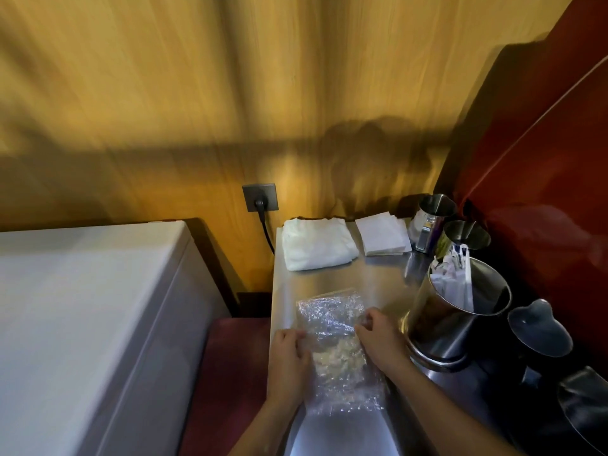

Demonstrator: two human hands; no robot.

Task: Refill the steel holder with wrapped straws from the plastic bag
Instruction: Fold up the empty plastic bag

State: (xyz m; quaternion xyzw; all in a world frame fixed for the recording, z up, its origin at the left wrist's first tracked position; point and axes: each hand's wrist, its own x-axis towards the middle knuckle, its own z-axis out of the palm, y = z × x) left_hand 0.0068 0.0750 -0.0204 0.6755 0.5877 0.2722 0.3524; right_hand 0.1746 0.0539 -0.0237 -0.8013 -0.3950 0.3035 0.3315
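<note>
A clear, crinkled plastic bag (335, 343) lies flat on the steel counter (332, 278), with pale contents showing through its middle. My left hand (289, 360) pinches the bag's left edge. My right hand (378, 337) grips its right edge, fingers curled into the plastic. Just right of my right hand stands the large steel holder (460, 324), tilted in view, with a few white wrapped straws (455, 278) leaning inside it.
A folded white towel (316, 243) and a stack of white napkins (381, 233) lie at the counter's back. Two smaller steel cups (431, 218) stand behind the holder, dark jugs (539, 334) to its right. A white appliance (85, 311) sits left; a plugged wall socket (260, 197) behind.
</note>
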